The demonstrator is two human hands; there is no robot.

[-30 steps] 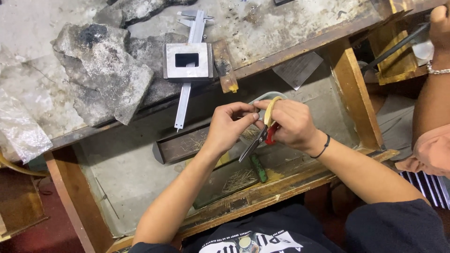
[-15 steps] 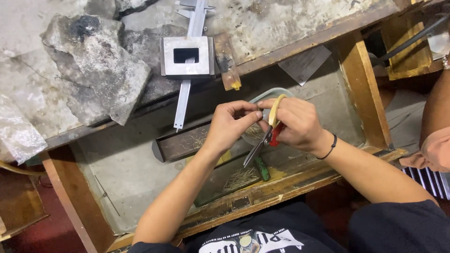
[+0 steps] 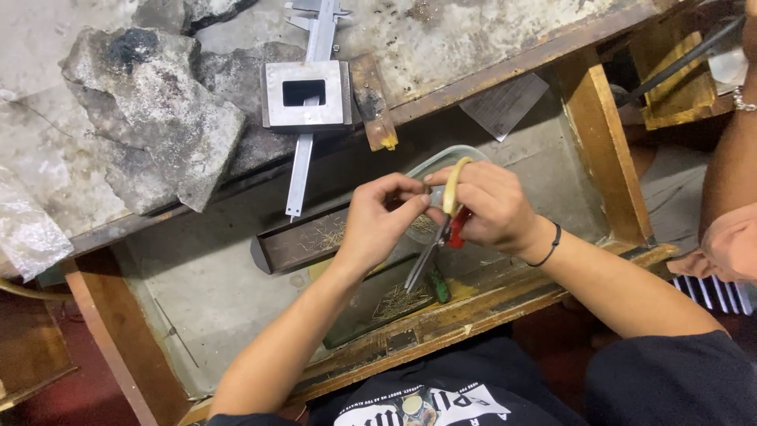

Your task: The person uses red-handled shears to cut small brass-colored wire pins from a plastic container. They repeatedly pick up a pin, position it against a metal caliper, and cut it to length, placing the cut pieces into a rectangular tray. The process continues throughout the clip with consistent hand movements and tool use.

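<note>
i see both hands held over the open wooden workbench drawer with a grey metal lining (image 3: 197,292), and i place everything else against that drawer. the left hand (image 3: 378,225) hovers above the drawer's middle, its thumb and forefinger pressed together in a pinch on something too small for me to make out; the other fingers are curled under. the right hand (image 3: 493,209) is just beside it, almost touching at the fingertips, and its fingers are wrapped around a pair of metal pliers with yellow and red handle grips (image 3: 441,233). the yellow grip arches over the knuckles, the red one sits under the palm, and the dark metal nose points down toward the drawer's front edge. i cannot tell whether the nose is shut on anything. a thin black band (image 3: 550,248) circles the right wrist.

inside the drawer, under the hands, lies a long dark rectangular metal tray (image 3: 303,241) with fine straw-like wire clippings in it, and behind the hands a clear plastic tub (image 3: 430,166) shows its rim. on the bench top behind the drawer sits a square grey metal block with a rectangular hole (image 3: 306,95), resting on a steel sliding caliper (image 3: 303,154) whose tip overhangs the drawer. left of that are rough grey stone slabs (image 3: 150,118). to the drawer's right, another person's arm (image 3: 729,205) is partly in view.
</note>
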